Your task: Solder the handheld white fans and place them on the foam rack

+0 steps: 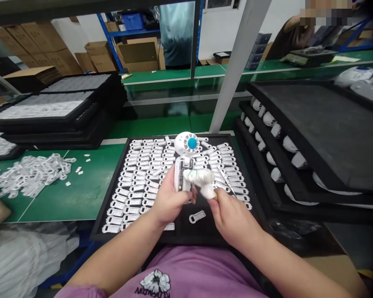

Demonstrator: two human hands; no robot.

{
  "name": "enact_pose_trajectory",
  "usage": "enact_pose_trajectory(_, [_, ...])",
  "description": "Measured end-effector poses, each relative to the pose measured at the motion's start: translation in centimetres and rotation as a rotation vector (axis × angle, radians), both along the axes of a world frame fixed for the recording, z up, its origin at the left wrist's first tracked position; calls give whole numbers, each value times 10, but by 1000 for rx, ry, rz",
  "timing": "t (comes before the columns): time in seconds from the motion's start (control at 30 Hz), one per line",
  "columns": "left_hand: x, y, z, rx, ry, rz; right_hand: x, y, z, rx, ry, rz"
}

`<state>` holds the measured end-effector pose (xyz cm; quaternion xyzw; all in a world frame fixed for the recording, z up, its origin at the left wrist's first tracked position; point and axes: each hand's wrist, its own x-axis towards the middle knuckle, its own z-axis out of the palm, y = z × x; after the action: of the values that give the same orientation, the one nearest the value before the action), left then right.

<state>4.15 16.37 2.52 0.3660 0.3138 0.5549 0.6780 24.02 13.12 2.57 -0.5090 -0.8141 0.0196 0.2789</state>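
My left hand [173, 194] is closed around the body of a white handheld device [180, 174], which has a round, slotted head with a blue centre, like a small fan. The lower body faces me and shows dark inner parts. In my right hand [233, 213] is a hammer-like tool [202, 179], its head wrapped in white cloth and a bit of yellowish handle showing. The wrapped end is at the right side of the device's body. Beneath both hands lies a black tray [186, 234] with rows of white faceplates [132, 202]. One loose faceplate [197, 216] lies apart near its front.
A pile of white parts [34, 174] lies on the green bench at left, with stacked black trays [90, 120] behind. Stacked black foam trays [323, 120] holding white devices stand at right. A slanted metal post [233, 70] rises behind the tray. Other people stand across the bench and at left.
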Motion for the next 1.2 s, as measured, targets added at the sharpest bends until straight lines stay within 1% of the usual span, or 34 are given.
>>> enact_pose_trajectory(0.07, [3,-1,1,-38,-15,2,-5,2,-8,58,81,74])
enact_pose_trajectory(0.13, [3,-3,4,-53,-29,11,-4,0,-11,113,133,116])
enact_pose_trajectory(0.27, [3,-5,10,-38,-26,14,-4,-7,-11,64,116,134])
enact_pose_trajectory(0.33, [4,-6,11,-16,-33,4,-4,-8,-11,82,123,148])
enact_pose_trajectory(0.43, [4,-8,10,20,-34,-14,-3,-7,-13,102,98,107])
enact_pose_trajectory(0.53, [3,-8,8,-9,-41,-2,-1,-6,-16,125,105,155])
enact_pose_trajectory(0.63, [0,-8,6,-1,-132,-6,0,-8,-18,93,120,141])
enact_pose_trajectory(0.7, [-1,-7,3,13,-173,-13,1,-8,-19,135,160,145])
enact_pose_trajectory(0.77, [0,-8,1,14,-130,-14,1,-7,-18,179,138,124])
enact_pose_trajectory(0.87, [3,-10,-1,5,-42,-31,2,-2,-17,166,110,74])
enact_pose_trajectory(1.0, [8,-13,1,4,-31,-75,2,5,-13,233,110,75])
enact_pose_trajectory(1.13, [7,-12,2,-17,-51,-65,3,3,-11,179,119,175])
enact_pose_trajectory(1.2, [6,-10,0,-32,-73,-46,2,-1,-11,120,140,152])
